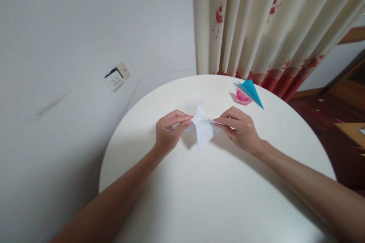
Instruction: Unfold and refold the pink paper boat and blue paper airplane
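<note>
A white folded paper [203,129] is pinched between the left hand [169,131] and right hand [238,127], its long tip pointed down toward the person.

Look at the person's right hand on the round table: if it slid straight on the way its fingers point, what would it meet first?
The right hand points left, so it would first meet the white folded paper it already pinches, then probably the left hand gripping the other side. Depth is hard to judge from one view.
</note>
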The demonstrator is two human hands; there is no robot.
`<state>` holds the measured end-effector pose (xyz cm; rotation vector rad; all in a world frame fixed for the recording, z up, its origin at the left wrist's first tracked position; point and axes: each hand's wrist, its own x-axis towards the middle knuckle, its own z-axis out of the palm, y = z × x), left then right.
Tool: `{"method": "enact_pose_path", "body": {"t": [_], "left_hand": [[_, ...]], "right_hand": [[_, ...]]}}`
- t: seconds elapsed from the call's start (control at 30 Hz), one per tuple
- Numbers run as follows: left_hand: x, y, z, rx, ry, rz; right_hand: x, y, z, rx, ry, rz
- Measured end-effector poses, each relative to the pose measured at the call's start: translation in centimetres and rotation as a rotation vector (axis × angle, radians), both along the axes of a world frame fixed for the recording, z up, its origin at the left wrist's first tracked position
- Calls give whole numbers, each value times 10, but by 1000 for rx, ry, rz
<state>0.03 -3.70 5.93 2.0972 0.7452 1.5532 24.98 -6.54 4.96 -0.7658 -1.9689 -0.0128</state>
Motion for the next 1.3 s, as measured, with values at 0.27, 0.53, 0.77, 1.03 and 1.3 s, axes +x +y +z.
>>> {"method": "enact_pose_path", "body": {"t": [0.27,0.53,0.77,1.03,1.3], "left_hand": [[-3,3,4,38,27,-18],[0,-2,8,60,143,97],[8,-9,3,-117,135,98],[16,-10,-7,-399,33,16],[18,-8,-6,-326,39,1]], "right_hand": [[4,-1,1,30,-94,-45],[1,-3,3,-59,-92,-50],[-11,-9,0,-175,22,10],[-18,-13,-2,-145,16,-6],[-22,-17,5,-212,148,47]]}}
